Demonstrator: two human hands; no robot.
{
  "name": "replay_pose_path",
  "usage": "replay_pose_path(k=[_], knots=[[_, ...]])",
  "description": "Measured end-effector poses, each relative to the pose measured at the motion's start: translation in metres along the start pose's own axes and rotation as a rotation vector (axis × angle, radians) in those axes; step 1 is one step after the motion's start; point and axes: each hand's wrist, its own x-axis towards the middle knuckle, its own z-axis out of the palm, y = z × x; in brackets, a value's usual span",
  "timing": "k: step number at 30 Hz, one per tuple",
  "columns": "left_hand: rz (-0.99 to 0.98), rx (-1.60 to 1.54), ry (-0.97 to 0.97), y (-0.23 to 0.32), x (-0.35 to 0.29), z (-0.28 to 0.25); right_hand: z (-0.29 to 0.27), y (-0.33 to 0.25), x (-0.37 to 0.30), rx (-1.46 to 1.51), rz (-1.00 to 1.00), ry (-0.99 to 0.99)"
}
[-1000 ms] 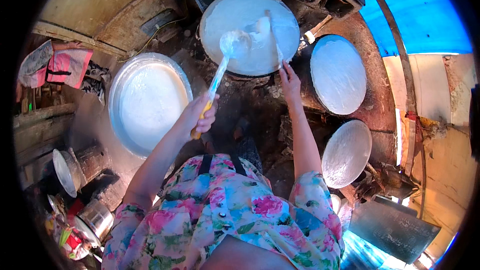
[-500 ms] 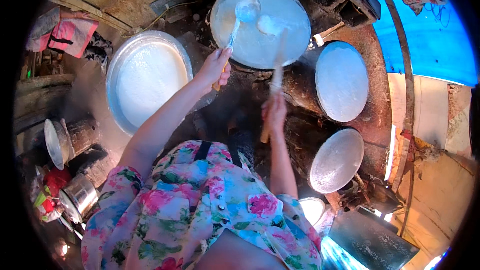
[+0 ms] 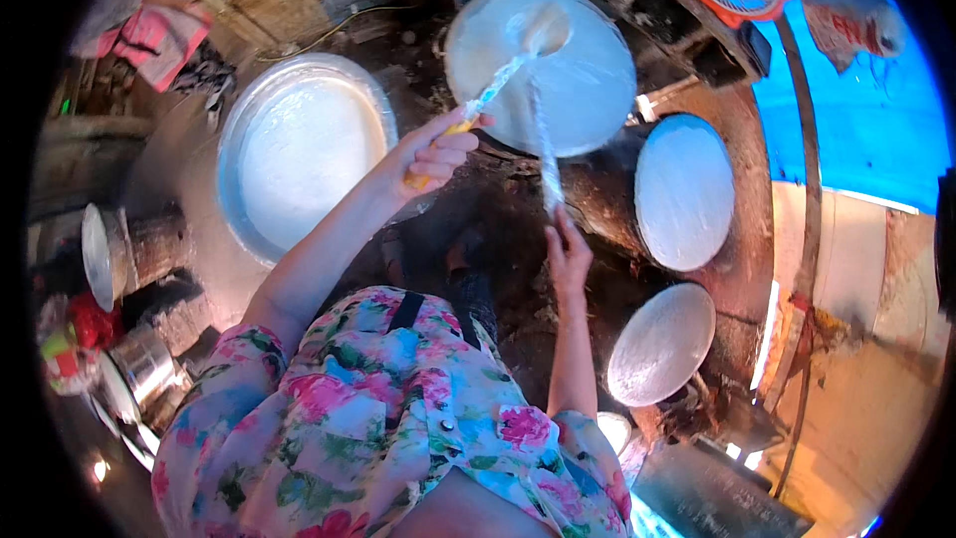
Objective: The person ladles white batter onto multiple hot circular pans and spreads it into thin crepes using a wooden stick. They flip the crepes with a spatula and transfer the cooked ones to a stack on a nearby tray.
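The left hand (image 3: 430,154) is curled tight around a yellow-handled ladle (image 3: 503,80), its bowl resting on the far round steaming cloth (image 3: 588,80), seemingly to spread batter evenly. The right hand (image 3: 568,254) pinches a thin flat stick (image 3: 543,154) whose tip lies over the cloth's near edge. A wide batter basin (image 3: 299,154) sits left, two round lids (image 3: 685,189) right, leaving open room between.

- Daylight enters from 2 o'clock; the 9 o'clock side is dim.
- Fisheye bends edges toward a black rim.
- Motion blur smears the ladle (image 3: 518,55) at 12 o'clock.
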Motion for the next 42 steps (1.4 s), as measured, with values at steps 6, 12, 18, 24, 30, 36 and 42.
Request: replay_pose_path(k=[6, 12, 18, 24, 30, 36, 42], knots=[[0.027, 0.165, -0.009, -0.01, -0.002, -0.017, -0.026, 0.057, 0.054, 0.021, 0.036, 0.32], [0.131, 0.284, 0.112, -0.023, -0.06, 0.015, 0.013, 0.009, 0.09, -0.073, -0.129, -0.029], [0.232, 0.305, 0.244, -0.04, -0.149, -0.001, 0.02, 0.016, 0.088, -0.067, -0.056, -0.081], [0.301, 0.277, 0.408, -0.055, -0.238, -0.025, 0.016, 0.029, 0.054, 0.056, 0.088, 0.024], [0.361, 0.204, 0.465, -0.065, -0.292, -0.034, 0.052, -0.021, -0.005, 0.119, 0.178, -0.13], [0.36, 0.198, 0.491, -0.062, -0.324, -0.044, 0.083, -0.04, -0.053, 0.306, 0.24, -0.177], [0.373, 0.198, 0.564, -0.067, -0.353, -0.053, 0.153, -0.104, -0.085, 0.377, 0.352, -0.311]])
